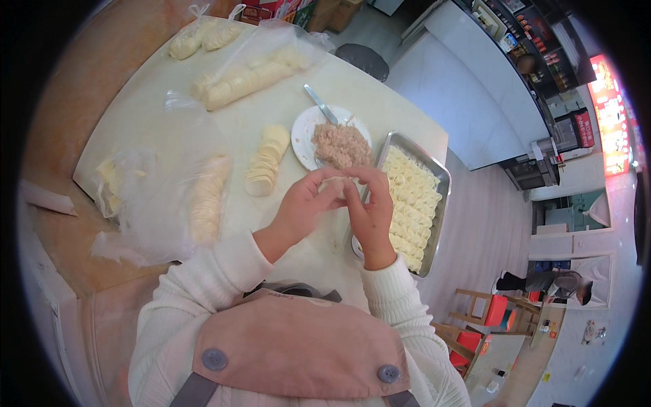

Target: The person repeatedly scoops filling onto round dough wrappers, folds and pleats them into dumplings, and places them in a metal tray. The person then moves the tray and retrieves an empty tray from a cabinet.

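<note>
My left hand [304,209] and my right hand [371,213] meet above the table, fingertips pinched together. Between them is a dumpling wrapper [333,180], pale and mostly hidden by the fingers. Just beyond the hands lies a white plate [301,139] heaped with pinkish minced filling [341,144]. A flat metal spatula [320,103] rests on its far rim. Left of the plate, a leaning stack of round wrappers [267,161] lies on the tabletop. Close by my right hand, a metal tray [444,197] holds rows of folded dumplings [411,203].
Clear plastic bags hold more wrappers: a long roll [254,78] at the back, another roll [209,197] on the left, and bundles [203,37] at the far corner. Beyond the pale table [146,115] stand a white counter [468,88], red-seated stools [495,311] and a person [549,283].
</note>
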Motion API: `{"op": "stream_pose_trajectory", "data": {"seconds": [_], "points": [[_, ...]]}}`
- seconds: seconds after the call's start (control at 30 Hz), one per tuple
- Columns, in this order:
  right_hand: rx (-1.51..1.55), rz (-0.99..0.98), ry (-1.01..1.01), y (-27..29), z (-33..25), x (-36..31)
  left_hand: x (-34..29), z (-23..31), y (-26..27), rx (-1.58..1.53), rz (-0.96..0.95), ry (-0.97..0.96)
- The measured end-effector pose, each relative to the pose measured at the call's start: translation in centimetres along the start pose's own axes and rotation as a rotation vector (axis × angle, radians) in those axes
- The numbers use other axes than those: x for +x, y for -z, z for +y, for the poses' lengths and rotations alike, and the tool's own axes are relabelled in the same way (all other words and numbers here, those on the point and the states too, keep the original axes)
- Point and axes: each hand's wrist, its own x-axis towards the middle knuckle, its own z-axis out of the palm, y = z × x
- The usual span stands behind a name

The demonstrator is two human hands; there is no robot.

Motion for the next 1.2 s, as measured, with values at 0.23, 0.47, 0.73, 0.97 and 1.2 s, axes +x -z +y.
{"op": "stream_pose_trajectory", "data": {"seconds": [0.23,0.47,0.73,0.97,1.2], "points": [[0.366,0.106,0.04,1.1,-4.2,-2.3,-1.8,1.4,-1.1,0.503,-0.083,-0.556],[0.727,0.087,-0.183,2.3,-6.2,-3.5,-2.1,3.0,-2.8,0.98,-0.165,-0.791],[0.989,0.03,-0.304,2.3,-6.6,-4.4,-3.1,4.5,-3.4,0.839,-0.286,-0.753],[0.584,-0.071,0.035,1.5,-6.6,-4.5,-3.5,3.9,-2.8,0.722,-0.283,-0.66],[0.522,-0.159,0.166,1.2,-6.3,-1.7,-3.8,2.4,-3.5,0.555,-0.253,-0.71]]}}
